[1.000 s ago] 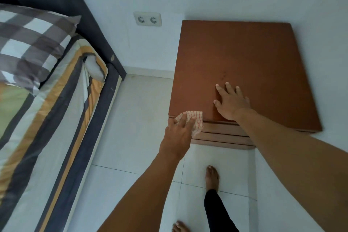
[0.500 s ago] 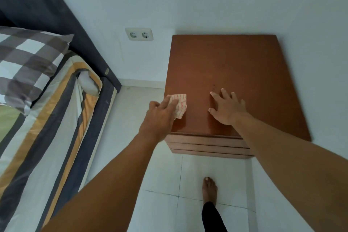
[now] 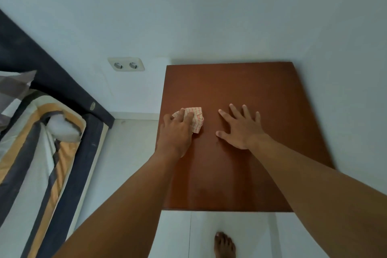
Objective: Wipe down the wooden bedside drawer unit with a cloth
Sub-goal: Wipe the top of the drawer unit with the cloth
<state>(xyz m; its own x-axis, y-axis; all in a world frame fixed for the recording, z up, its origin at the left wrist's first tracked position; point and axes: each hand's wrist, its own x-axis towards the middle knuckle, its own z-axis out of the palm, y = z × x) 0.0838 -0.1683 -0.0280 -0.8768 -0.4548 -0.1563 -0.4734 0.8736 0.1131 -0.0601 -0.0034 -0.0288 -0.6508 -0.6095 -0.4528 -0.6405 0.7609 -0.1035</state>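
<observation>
Nearest the camera, at the bottom edge, a bare foot stands on the pale tiled floor, just in front of the wooden bedside drawer unit. Only the unit's reddish-brown top shows, seen from above; its right side and far edge sit against the white wall. Two bare forearms reach over the near edge. Toward the left side of the top, about midway back, the left hand lies over a crumpled cloth with a fine red check, its fingers bent across the bunched fabric and holding it down on the wood. Part of the cloth sticks out to the right and far side of the fingers. Just right of it, apart from the cloth, the right hand rests flat on the top, fingers spread and straight, gripping nothing. On the left, a bed with a striped sheet runs back to a checked pillow and a dark headboard. Farther back, a double wall socket sits low on the wall between headboard and unit.
</observation>
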